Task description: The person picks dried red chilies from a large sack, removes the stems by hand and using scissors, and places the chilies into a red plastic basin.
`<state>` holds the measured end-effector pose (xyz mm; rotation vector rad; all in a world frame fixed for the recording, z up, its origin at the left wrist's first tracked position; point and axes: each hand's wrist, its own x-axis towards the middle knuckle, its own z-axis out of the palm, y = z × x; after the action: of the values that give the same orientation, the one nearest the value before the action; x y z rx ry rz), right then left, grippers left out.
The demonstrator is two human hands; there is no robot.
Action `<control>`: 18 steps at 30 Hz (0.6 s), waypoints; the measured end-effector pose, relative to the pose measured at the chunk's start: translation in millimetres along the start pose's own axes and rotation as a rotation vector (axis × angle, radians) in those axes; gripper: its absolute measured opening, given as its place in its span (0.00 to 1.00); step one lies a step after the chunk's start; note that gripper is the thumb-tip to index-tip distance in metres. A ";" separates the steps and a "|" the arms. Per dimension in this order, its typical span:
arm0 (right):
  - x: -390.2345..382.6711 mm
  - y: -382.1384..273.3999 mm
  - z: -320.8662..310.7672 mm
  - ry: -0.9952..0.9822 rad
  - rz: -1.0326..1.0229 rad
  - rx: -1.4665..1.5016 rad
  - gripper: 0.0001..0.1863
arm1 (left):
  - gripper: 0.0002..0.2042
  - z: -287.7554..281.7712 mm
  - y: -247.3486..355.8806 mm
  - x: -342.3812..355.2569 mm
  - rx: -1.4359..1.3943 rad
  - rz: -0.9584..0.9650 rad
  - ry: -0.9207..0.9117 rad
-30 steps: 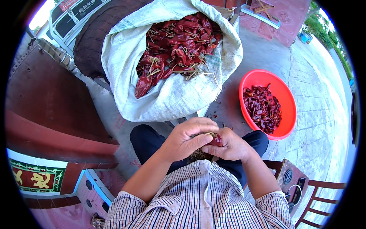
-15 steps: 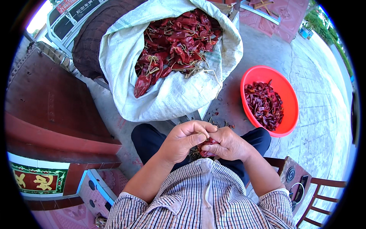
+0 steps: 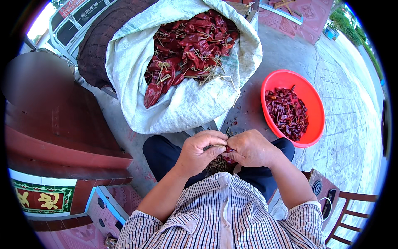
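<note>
In the head view, we see our left hand [image 3: 199, 152] and right hand [image 3: 253, 147] meeting over our lap, both closed with their fingertips on one red chilli [image 3: 228, 149]. The fingers hide most of it, so we cannot tell its full shape. Just below the hands, between our knees, lie dry scraps [image 3: 216, 166]. Beyond the hands, a white sack [image 3: 178, 114] gapes open, full of red chillies [image 3: 195, 45] with pale stems. To the right of the hands and farther off, a red basin [image 3: 316, 120] on the floor [image 3: 344, 99] holds darker pods [image 3: 286, 114].
</note>
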<state>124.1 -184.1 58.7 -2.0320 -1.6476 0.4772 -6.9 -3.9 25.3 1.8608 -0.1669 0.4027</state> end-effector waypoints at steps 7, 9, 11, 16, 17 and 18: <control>8.3 -4.5 22.8 0.390 -0.195 0.183 0.11 | 0.04 30.3 -5.2 1.7 -0.747 -0.026 0.282; 10.0 -5.6 34.3 0.517 -0.225 0.209 0.10 | 0.04 31.2 2.4 5.1 -0.946 -0.157 0.337; 8.9 -4.1 39.0 0.541 -0.249 0.274 0.08 | 0.06 21.5 -1.7 10.2 -1.270 -0.237 0.346; -10.8 14.9 26.0 0.600 -0.050 0.292 0.05 | 0.04 14.0 -17.8 0.4 -0.903 -0.393 0.312; -20.1 29.2 14.0 0.646 0.066 0.281 0.06 | 0.04 11.9 -25.6 -9.0 -0.674 -0.458 0.295; -33.6 44.8 -2.9 0.718 0.264 0.251 0.07 | 0.05 11.1 -31.4 -15.0 -0.449 -0.514 0.271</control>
<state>154.7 -224.6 34.8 -1.9165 -0.8551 0.0124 -9.0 -5.4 -11.2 1.3264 0.3733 0.2290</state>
